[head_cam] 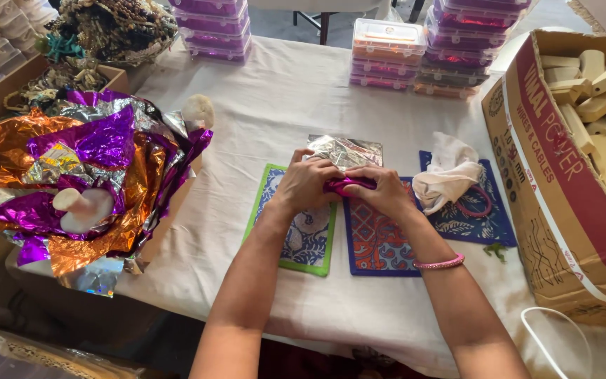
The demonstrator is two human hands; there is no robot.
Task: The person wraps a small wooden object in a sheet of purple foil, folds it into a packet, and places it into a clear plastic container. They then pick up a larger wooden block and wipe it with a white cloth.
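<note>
My left hand [308,184] and my right hand [385,191] meet at the table's middle, both closed on a small object wrapped in shiny magenta foil [347,184]. A silver foil sheet [345,150] lies just beyond the hands. Under them sit a green-edged blue patterned mat [303,238] and a blue-edged red patterned mat [376,242]. A third blue mat [482,221] to the right carries a crumpled white cloth [449,175] and a pink bangle [477,205]. A pink bracelet [440,264] circles my right wrist.
A heap of purple, orange and silver foil sheets [85,175] fills the left. A cardboard box [562,196] with several pale wooden blocks stands at the right. Stacked clear plastic boxes [387,52] line the table's far edge. A white cable [555,337] loops at the lower right.
</note>
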